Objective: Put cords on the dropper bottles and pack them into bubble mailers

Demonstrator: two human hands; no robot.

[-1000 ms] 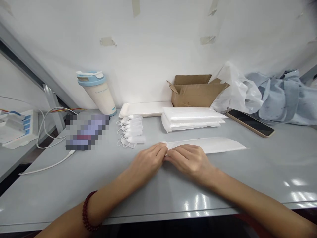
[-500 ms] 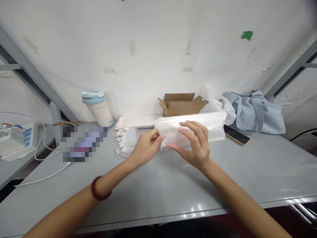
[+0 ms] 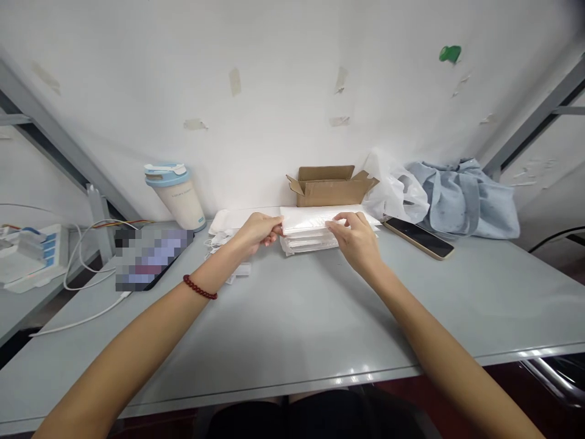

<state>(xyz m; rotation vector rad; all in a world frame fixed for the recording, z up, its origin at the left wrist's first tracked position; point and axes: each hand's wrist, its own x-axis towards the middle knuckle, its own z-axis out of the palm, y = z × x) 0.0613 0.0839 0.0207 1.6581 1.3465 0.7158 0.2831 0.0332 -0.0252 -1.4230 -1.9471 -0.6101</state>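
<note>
A white packet in clear, shiny plastic (image 3: 304, 221) lies on top of several similar flat packets (image 3: 311, 245), stacked in front of the cardboard box. At its left end my left hand (image 3: 260, 231) is closed, pinching the edge between thumb and fingers. My right hand (image 3: 359, 239) pinches the packet's front edge, right of its middle, thumb against forefinger. Just left of the stack, partly hidden behind my left hand and wrist, are small white pieces with thin loops (image 3: 219, 239). What the packets contain cannot be made out.
Behind the stack stands an open cardboard box (image 3: 331, 194), with a white plastic bag (image 3: 393, 189) and a blue cloth bag (image 3: 491, 204) to its right. A phone (image 3: 420, 238) lies in front of them. Left are a blue-lidded cup (image 3: 180, 198), a blurred-out device (image 3: 155, 259) and cables (image 3: 82, 320).
The clear plastic packet has come down from a raised, tilted position to lie flat on the stack. My right hand has closed from spread fingers to a pinch.
</note>
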